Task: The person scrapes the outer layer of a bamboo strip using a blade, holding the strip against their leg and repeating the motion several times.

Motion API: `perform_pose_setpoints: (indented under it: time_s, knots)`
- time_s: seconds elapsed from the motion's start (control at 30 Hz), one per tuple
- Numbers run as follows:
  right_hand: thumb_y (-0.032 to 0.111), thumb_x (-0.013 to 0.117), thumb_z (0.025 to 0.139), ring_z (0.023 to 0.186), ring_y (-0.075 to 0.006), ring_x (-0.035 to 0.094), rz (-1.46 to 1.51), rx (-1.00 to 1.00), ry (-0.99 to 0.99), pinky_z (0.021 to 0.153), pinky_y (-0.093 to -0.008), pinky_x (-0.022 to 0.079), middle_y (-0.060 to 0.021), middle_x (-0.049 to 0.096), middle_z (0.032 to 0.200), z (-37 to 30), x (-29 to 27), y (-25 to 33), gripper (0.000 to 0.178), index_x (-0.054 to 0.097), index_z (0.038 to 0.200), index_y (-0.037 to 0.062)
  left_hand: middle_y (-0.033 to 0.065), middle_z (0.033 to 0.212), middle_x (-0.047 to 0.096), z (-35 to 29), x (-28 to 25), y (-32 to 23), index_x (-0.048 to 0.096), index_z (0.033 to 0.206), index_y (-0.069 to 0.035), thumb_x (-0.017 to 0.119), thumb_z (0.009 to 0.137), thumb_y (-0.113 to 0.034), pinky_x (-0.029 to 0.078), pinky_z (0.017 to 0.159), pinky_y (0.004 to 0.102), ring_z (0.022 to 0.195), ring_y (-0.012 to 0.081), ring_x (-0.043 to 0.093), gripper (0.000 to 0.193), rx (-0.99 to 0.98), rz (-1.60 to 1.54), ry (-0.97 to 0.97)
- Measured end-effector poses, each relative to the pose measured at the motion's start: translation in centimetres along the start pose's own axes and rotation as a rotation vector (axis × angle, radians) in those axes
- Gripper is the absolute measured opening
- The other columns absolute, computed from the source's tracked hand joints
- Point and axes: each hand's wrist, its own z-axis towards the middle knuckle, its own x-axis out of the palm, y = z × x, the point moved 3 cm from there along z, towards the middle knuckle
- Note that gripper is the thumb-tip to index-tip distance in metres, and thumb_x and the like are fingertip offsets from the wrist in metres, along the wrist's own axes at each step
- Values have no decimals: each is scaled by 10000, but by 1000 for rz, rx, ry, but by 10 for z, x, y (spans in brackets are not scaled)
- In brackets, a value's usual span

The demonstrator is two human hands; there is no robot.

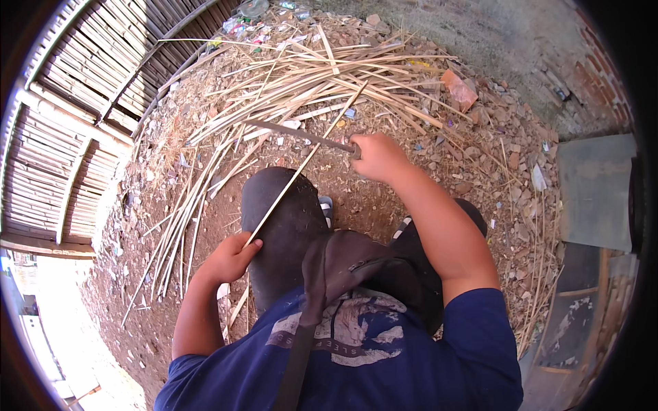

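Note:
My left hand [233, 257] is closed on a long, thin bamboo strip [279, 196], thumb laid along it beside my left knee. From there the strip slants up and to the right across the dark trouser leg, its far end over the heap on the ground. In my right hand [381, 158] is the handle of a long dark-bladed knife [291, 132], its blade pointing left. Blade and strip cross a little beyond my knees; whether they touch, I cannot tell.
A loose heap of split bamboo strips [301, 89] spreads over the littered dirt ahead, with more strips [181, 222] at the left. An orange-red piece [459, 90] lies at the heap's right. A slatted bamboo wall [75, 61] stands left, a grey panel [595, 192] right.

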Motion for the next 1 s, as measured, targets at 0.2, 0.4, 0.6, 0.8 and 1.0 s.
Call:
perform_pose_setpoints:
  time_s: [0.2, 0.4, 0.6, 0.8, 1.0]
  knots:
    - [206, 725, 772, 779, -380, 718, 103, 65, -1, 722, -478, 567, -195, 722, 819, 3, 7, -7, 324, 729, 1066, 70, 233, 828, 660, 5, 4, -14, 634, 954, 27, 566, 1031, -312, 497, 772, 454, 806, 362, 659, 355, -32, 72, -68]
    - [211, 721, 767, 839, -394, 713, -23, -36, 27, 758, -497, 564, -195, 715, 830, -7, -6, 9, 287, 725, 1020, 76, 224, 818, 664, -7, 3, -18, 625, 948, 23, 567, 1031, -311, 497, 757, 457, 795, 362, 656, 349, -9, 186, -112]
    - [208, 706, 778, 963, -365, 712, -9, 44, 93, 839, -500, 567, -168, 738, 955, -2, -5, 6, 302, 725, 1066, 118, 209, 795, 649, -3, 6, -27, 607, 919, 16, 576, 1030, -321, 491, 740, 448, 770, 336, 647, 356, -27, 153, -92]
    - [213, 720, 761, 827, -403, 700, -160, -186, 39, 732, -524, 550, -175, 698, 804, -13, -3, 34, 206, 687, 937, 111, 264, 796, 650, -8, 8, -21, 595, 863, 10, 600, 1011, -340, 488, 720, 514, 797, 466, 651, 380, 28, 201, -179]
    - [230, 742, 758, 828, -395, 704, -72, -68, 40, 732, -521, 560, -143, 712, 814, -3, 4, 12, 234, 679, 952, 118, 262, 780, 651, -3, 15, -19, 580, 843, -5, 629, 998, -361, 493, 705, 524, 788, 479, 654, 391, -3, 201, -216]
